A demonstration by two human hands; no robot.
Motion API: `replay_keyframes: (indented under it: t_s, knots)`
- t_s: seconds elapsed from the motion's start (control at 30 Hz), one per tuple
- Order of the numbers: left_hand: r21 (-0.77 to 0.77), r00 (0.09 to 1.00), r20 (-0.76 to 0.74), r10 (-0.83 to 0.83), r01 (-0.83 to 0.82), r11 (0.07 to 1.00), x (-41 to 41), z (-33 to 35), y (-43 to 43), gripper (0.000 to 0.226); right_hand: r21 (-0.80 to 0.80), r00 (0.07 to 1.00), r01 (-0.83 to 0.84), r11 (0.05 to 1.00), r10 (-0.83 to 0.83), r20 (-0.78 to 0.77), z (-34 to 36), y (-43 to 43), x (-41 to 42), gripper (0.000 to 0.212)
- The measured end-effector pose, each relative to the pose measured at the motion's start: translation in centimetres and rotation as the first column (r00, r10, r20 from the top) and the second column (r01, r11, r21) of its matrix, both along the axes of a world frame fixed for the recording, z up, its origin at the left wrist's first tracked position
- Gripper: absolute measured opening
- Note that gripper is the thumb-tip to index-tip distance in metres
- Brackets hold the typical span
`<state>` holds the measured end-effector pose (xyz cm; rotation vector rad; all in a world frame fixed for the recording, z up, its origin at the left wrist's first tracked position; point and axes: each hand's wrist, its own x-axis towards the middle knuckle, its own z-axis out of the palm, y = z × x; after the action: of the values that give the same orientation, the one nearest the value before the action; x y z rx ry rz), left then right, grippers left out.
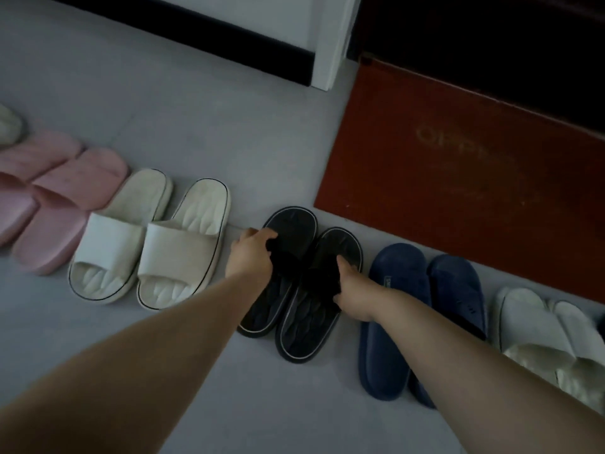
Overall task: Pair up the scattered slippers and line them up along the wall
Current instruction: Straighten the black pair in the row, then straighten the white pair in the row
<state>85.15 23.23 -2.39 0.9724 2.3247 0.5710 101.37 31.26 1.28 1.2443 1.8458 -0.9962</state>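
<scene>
Two black slippers with a pale rim line lie side by side on the grey floor: the left black slipper [288,231] and the right black slipper [340,247]. My left hand [250,253] grips the strap of the left one. My right hand [352,286] grips the strap of the right one. Left of them lies a cream pair [150,237], then a pink pair [62,204]. To the right stands a navy pair [402,290], then a pale grey pair [550,329].
A red doormat [458,165] with faded lettering lies behind the black and navy slippers. A white door frame [330,40] and a dark skirting board [212,31] run along the back. Another pale slipper [8,126] shows at the far left edge.
</scene>
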Motion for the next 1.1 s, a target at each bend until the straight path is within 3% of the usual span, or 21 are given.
replay_keyframes:
  t_s: [0.07,0.17,0.27,0.3,0.37,0.43,0.53,0.63,0.67,0.73,0.83,0.97,1.1]
  knots:
    - [-0.130,0.993,0.070,-0.097,0.105,0.986,-1.2,1.6,-0.1,0.042,0.030,0.986,-0.158,0.987,0.155,0.064,0.9,1.1,-1.2,0.071]
    - [-0.271,0.972,0.176,-0.157,0.201,0.941,-2.0,5.8,-1.5,0.036,0.089,0.964,-0.258,0.962,0.250,0.093,2.2,2.2,-2.8,0.049]
    - [-0.501,0.930,0.190,-0.315,0.367,0.783,-2.9,11.3,-4.4,0.056,0.199,0.965,-0.214,0.956,0.176,0.195,3.1,0.7,-5.0,0.071]
    - [-0.548,0.925,0.202,-0.321,0.378,0.746,-3.6,13.2,-5.2,0.055,0.231,0.977,-0.192,0.954,0.163,0.140,3.4,0.1,-6.2,0.079]
    - [-0.594,0.934,0.156,-0.320,0.348,0.725,-5.6,16.2,-6.1,0.049,0.280,0.964,-0.192,0.940,0.234,-0.123,3.8,-0.9,-8.8,0.082]
    - [-0.565,0.949,0.055,-0.310,0.286,0.774,-8.1,17.9,-6.9,0.042,0.324,0.862,-0.250,0.913,0.362,-0.356,3.8,-1.5,-11.1,0.074]
    - [-0.445,0.975,-0.094,-0.203,0.141,0.884,-11.7,16.7,-8.3,0.035,0.307,0.807,-0.211,0.928,0.342,-0.480,2.4,-1.7,-13.4,0.067]
    - [-0.407,0.974,-0.207,-0.087,-0.005,0.913,-15.3,11.9,-10.3,0.043,0.217,0.809,-0.064,0.974,0.178,-0.560,1.2,-1.6,-15.6,0.069]
    - [-0.435,0.961,-0.240,-0.135,0.018,0.900,-16.2,10.1,-11.0,0.052,0.207,0.801,-0.038,0.978,0.154,-0.579,1.0,-1.7,-16.4,0.070]
    - [-0.528,0.910,-0.244,-0.335,0.165,0.833,-17.9,7.1,-11.8,0.071,0.199,0.782,-0.017,0.980,0.137,-0.608,0.7,-2.1,-17.3,0.070]
    - [-0.515,0.833,-0.150,-0.532,0.394,0.762,-20.1,4.6,-10.5,0.085,0.179,0.778,-0.024,0.984,0.131,-0.615,0.3,-3.3,-17.3,0.072]
    - [-0.422,0.685,0.087,-0.724,0.683,0.596,-22.4,3.3,-7.2,0.073,0.151,0.819,-0.018,0.988,0.101,-0.565,-1.1,-5.5,-16.4,0.079]
    - [-0.433,0.503,0.242,-0.830,0.821,0.372,-24.3,3.9,-2.2,0.049,0.096,0.910,-0.114,0.989,0.143,-0.388,-2.0,-6.8,-18.2,0.086]
